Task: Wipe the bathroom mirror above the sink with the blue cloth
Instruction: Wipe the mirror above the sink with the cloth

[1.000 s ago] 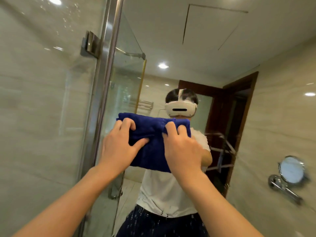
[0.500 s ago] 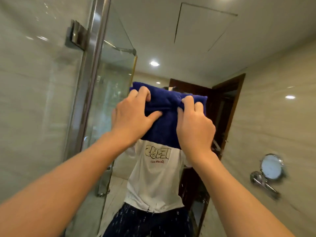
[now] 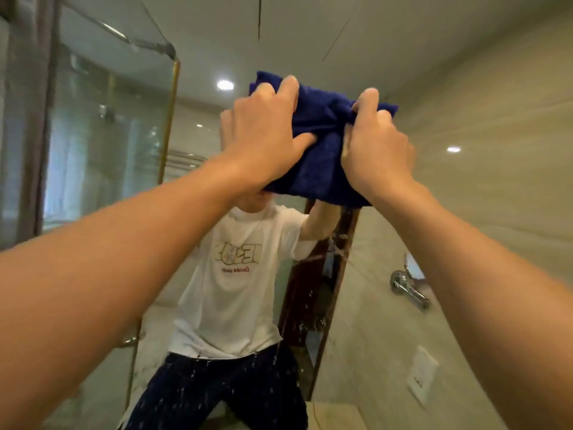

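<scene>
Head view: I see the folded dark-blue terry cloth (image 3: 316,156) pressed high on the water-spotted bathroom mirror (image 3: 387,274), between my hands. My left hand (image 3: 263,131) curls over its top-left edge; my right hand (image 3: 376,144) bunches its right side.

The cloth (image 3: 319,144) is lying flat against the mirror (image 3: 387,41), with the left hand (image 3: 263,135) on its left part and the right hand (image 3: 375,150) on its right.

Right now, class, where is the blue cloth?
In the head view the blue cloth is high and right of centre, pressed against the mirror between the left hand and right hand, which grip it.
</scene>
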Motion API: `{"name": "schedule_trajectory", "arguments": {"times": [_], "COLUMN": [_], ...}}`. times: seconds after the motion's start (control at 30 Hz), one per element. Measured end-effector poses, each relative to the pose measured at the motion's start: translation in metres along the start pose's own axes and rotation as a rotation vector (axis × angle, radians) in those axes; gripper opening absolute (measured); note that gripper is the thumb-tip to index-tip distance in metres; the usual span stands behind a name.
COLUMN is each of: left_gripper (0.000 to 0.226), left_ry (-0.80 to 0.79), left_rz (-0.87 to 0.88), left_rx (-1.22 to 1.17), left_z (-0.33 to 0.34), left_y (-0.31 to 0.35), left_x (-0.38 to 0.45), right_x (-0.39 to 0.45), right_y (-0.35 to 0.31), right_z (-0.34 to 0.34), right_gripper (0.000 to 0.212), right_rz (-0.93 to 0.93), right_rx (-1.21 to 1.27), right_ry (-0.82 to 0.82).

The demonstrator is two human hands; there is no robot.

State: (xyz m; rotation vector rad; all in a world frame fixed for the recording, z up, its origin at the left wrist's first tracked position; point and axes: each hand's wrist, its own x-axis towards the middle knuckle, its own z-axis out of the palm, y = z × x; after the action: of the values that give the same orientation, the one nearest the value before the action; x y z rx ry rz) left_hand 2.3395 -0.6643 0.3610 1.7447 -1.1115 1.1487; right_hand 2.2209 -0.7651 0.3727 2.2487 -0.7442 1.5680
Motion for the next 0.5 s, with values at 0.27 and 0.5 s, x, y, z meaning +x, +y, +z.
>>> {"name": "schedule_trajectory", "arguments": {"times": [0.27, 0.5], "left_gripper": [0.044, 0.041], "left_ry": [-0.012, -0.075], "left_rz": [-0.005, 0.001], "left_rx": [-0.012, 0.023], "left_z": [0.025, 0.051], "left_y": [0.003, 0.014], "left_x": [-0.090, -0.143], "right_x": [-0.094, -0.145], "right_y": [0.020, 0.037], "right_z": [0.045, 0.045], "right_gripper": [0.024, 0.023], "right_rz": [-0.042, 0.012], "right_rx": [-0.029, -0.026], "right_ry": [0.042, -0.130]}}
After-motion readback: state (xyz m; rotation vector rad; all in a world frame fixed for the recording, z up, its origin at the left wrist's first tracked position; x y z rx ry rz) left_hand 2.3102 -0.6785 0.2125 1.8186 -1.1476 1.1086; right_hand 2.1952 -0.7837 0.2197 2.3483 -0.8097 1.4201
